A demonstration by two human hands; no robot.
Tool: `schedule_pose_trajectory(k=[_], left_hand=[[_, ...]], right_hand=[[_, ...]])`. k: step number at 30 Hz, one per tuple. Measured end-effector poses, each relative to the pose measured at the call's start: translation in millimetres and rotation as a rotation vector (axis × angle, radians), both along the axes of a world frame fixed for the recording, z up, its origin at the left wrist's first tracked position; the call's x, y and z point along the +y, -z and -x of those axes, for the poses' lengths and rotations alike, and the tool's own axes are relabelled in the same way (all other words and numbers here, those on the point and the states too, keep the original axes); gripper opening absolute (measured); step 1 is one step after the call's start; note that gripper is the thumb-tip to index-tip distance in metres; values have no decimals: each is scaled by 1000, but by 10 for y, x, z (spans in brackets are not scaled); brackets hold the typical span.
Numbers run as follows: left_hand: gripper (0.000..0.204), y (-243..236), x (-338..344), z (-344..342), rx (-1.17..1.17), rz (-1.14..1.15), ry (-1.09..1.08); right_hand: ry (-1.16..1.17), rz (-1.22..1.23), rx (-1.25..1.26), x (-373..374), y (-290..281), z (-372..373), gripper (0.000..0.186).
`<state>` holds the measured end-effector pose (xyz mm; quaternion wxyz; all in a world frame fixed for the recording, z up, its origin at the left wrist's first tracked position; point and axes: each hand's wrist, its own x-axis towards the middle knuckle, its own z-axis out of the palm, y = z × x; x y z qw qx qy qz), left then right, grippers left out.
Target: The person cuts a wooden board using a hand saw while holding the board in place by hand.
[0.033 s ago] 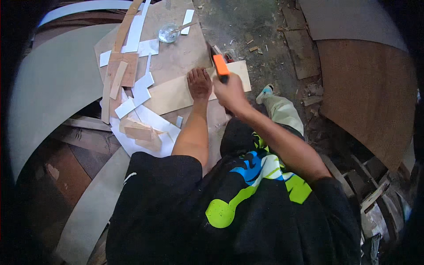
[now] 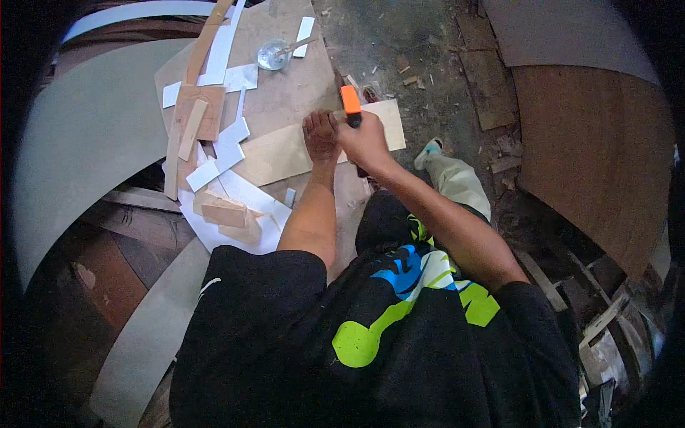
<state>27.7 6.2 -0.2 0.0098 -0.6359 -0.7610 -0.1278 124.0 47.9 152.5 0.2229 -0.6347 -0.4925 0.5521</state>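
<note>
My left hand (image 2: 322,137) bears down on a pale wooden board (image 2: 275,157), its fingers curled at the board's far edge. Close beside it on the right, my right hand (image 2: 365,143) is closed around a tool with an orange and black handle (image 2: 350,100). The orange end sticks up beyond my fist; the working part is mostly hidden, so its exact kind does not show. The board lies across a large plywood sheet (image 2: 300,93), and its right end (image 2: 389,125) juts out past the sheet's edge.
A glass jar with a stick in it (image 2: 272,54) stands on the sheet. White strips (image 2: 232,143) and small wood offcuts (image 2: 222,212) lie to the left. Scraps (image 2: 410,80) litter the floor, and large curved panels (image 2: 592,157) flank both sides.
My right hand and the orange-handled tool have shifted slightly left and away from me, closer to my left hand. The left hand has stayed on the board.
</note>
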Motion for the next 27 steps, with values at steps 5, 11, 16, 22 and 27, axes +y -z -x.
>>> schedule_pose_trajectory(k=[5, 11, 16, 22, 27], left_hand=[[15, 106, -213, 235, 38, 57, -102], [17, 132, -116, 146, -5, -55, -24], [16, 158, -186, 242, 99, 29, -64], [13, 61, -179, 244, 76, -136, -50], [15, 95, -84, 124, 16, -62, -74]], right_hand=[[16, 312, 116, -147, -414, 70, 26], [-24, 174, 126, -147, -276, 62, 22], [-54, 135, 113, -330, -454, -34, 22], [-57, 148, 128, -198, -316, 101, 25], [-14, 97, 107, -49, -178, 64, 25]])
